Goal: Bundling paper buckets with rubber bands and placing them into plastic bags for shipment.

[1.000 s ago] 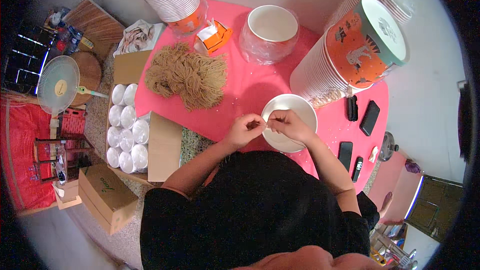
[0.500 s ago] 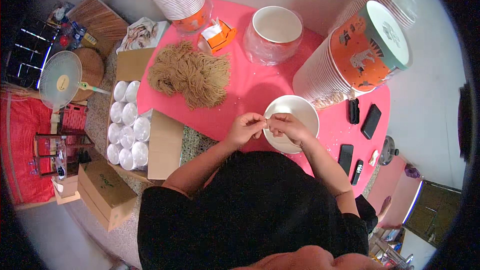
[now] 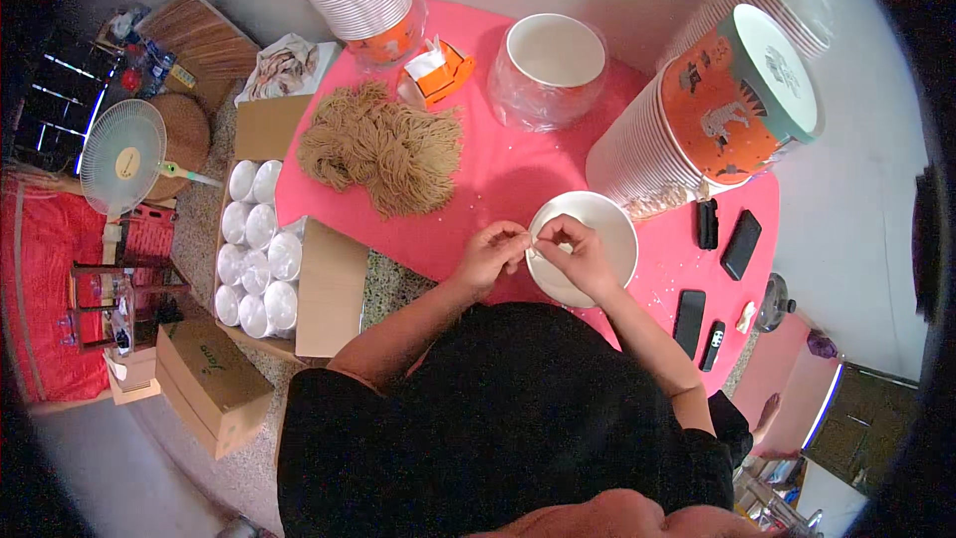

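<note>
1. Head view: showed left hand (image 3: 490,261) and right hand (image 3: 588,261) meeting over the left rim of a white bowl (image 3: 622,239), fingertips of both pinched on a pale bit (image 3: 534,240), too small to identify.
2. Bowed right thumb and forefinger into a wider loop over the last second, with left fingers staying in nearly the same place; suggested fine fingertip work continuing, not finished.
3. Showed the bowl smooth, plain and round-mouthed, resting on a pink table cover (image 3: 518,169) with scattered pale flecks.
4. Leaned a tall, ribbed stack of tubs (image 3: 717,110), orange-printed near one end, just beyond the bowl to its right.
5. Heaped matte, crinkly tan strands (image 3: 383,154) loosely, beyond the bowl to its left.
6. Stood a tub in crumpled clear film (image 3: 548,95) beyond the bowl; laid a flat, dark phone (image 3: 689,322) to its right.
</note>
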A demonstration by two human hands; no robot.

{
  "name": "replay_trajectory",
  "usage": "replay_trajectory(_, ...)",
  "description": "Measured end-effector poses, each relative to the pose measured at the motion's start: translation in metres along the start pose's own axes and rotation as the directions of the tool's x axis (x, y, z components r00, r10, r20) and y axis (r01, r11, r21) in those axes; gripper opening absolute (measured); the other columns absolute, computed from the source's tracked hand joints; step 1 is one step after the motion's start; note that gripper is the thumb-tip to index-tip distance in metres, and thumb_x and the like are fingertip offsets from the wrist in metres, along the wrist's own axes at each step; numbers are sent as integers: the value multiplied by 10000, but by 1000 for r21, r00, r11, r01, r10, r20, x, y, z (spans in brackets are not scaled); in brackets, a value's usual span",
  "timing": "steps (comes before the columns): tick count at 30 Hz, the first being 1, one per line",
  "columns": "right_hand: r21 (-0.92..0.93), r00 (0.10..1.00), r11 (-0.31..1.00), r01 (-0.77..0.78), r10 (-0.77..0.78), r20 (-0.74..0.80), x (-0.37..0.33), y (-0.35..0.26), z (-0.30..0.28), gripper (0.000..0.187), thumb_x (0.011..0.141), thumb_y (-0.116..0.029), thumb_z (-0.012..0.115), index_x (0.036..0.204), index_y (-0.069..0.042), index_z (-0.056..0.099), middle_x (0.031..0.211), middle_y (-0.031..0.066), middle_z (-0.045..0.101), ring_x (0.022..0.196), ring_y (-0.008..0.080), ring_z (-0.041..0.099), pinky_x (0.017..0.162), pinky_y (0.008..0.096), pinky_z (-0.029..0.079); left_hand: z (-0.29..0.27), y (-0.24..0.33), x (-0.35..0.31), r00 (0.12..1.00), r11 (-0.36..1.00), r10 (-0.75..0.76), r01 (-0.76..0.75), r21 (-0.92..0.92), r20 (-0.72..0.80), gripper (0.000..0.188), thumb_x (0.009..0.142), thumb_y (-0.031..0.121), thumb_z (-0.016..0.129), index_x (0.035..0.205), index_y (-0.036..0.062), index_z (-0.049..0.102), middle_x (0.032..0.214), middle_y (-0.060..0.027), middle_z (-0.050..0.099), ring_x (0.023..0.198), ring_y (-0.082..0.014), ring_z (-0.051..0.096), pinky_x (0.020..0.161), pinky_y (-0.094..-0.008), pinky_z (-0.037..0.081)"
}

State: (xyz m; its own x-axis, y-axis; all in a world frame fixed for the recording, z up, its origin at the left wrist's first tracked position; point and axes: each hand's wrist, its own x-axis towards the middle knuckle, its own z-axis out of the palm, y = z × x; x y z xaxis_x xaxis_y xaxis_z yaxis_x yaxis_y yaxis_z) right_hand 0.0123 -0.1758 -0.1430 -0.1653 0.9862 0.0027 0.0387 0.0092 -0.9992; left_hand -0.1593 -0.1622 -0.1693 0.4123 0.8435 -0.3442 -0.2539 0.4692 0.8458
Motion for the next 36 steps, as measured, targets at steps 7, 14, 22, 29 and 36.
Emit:
replay_trajectory(7, -180, 1000, 984, 2, -7, -25, 0, 1, 8, 55, 778, -15, 639, 804, -15, 591, 740, -4, 597, 700, 61, 533, 649, 216, 433, 2, -2, 0, 997, 971, -82, 82, -226, 9, 113, 867, 141, 601, 917, 59, 542, 652, 8, 507, 554, -82, 475, 491, -227, 387)
replay_trajectory(14, -103, 997, 993, -62, 66, 27, 2, 11, 9, 37, 770, -11, 599, 796, 5, 578, 763, 45, 610, 715, 101, 559, 674, 247, 458, 0, -7, 2, 997, 974, -44, 55, -218, 58, 78, 878, 130, 551, 916, 69, 521, 667, 2, 499, 572, -89, 472, 493, -239, 391)
replay_trajectory(22, -140, 994, 990, -35, 49, 94, 4, 4, 4, 41, 775, -13, 600, 810, -2, 580, 755, 51, 604, 718, 112, 563, 682, 247, 453, -5, 1, 5, 967, 914, -208, 246, -323, 150, 89, 861, 168, 535, 851, 81, 518, 659, 7, 479, 541, -95, 428, 483, -256, 356)
replay_trajectory(29, -257, 988, 955, 150, -155, 3, -1, -5, 6, 80, 775, 6, 625, 845, -8, 590, 774, 40, 609, 728, 110, 571, 660, 249, 452, -9, -5, 7, 957, 893, -198, 265, -365, 211, 121, 881, 186, 521, 860, 69, 548, 691, 3, 497, 552, -90, 425, 503, -259, 355)
replay_trajectory(36, -397, 973, 892, 215, -231, 8, 2, -5, 2, 56, 779, 7, 608, 831, -6, 592, 754, 53, 627, 697, 121, 603, 619, 242, 470, -4, 2, 4, 975, 921, -183, 215, -324, 129, 102, 874, 156, 541, 887, 56, 555, 690, 3, 504, 548, -93, 436, 498, -250, 370)
